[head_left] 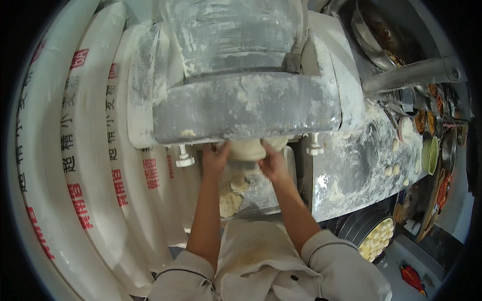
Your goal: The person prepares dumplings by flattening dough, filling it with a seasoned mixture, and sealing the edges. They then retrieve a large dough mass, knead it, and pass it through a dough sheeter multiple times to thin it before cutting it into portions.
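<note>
A pale sheet of dough [246,150] hangs out below the front of a flour-dusted, grey metal dough roller [246,110]. My left hand [216,158] grips the dough's left side, with the thumb lying over it. At the right side, my right hand [272,163] holds it with thumb and fingers, slightly blurred. The far edge of the sheet is hidden under the machine's front cover. Beneath my hands, a rough lump of dough [231,203] and smaller scraps rest on a metal tray [263,188].
Tall white sacks [90,150] crowd the left. To the right stretches a floury metal worktop [346,185] bearing small dough pieces. Past it are a green bowl [430,155], a large metal bowl [369,42] and food containers. Round dough balls fill a dark steamer [359,226] at lower right.
</note>
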`<state>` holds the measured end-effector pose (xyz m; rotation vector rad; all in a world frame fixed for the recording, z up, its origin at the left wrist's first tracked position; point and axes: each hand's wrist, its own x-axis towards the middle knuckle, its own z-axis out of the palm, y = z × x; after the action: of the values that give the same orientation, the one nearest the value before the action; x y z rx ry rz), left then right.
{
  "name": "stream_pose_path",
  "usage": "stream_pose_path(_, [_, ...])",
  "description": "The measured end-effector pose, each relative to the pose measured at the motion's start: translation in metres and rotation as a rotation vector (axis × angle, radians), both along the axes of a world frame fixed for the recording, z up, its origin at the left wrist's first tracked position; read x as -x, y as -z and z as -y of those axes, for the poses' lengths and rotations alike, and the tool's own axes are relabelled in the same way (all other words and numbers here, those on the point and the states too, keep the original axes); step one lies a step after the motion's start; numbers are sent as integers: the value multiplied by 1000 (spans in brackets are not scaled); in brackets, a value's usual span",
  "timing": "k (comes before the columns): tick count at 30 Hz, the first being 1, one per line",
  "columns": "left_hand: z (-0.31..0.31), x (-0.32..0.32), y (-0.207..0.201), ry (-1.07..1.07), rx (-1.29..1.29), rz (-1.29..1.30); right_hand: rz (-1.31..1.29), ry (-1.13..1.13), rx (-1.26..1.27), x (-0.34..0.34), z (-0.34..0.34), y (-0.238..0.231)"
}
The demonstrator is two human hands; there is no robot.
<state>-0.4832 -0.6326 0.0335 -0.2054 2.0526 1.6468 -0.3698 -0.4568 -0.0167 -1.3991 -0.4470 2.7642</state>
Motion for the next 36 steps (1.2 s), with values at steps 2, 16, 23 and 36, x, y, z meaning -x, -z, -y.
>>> stream_pose_path(2, [-11,-1,-3,492,622,-388,-145,101,6,-23,23,-12])
stream_pose_path(16, [-7,-76,-136,450,-73,-30,-211,-23,-182,-108,21,-77])
stream_pose_path(23, [1,-11,-311,199,-553,-482,-448,-237,-867,10,-36,-390])
stream_pose_path(36, [-41,84,-338,471,53,-438,-274,-790,-2450,136,-75,-357])
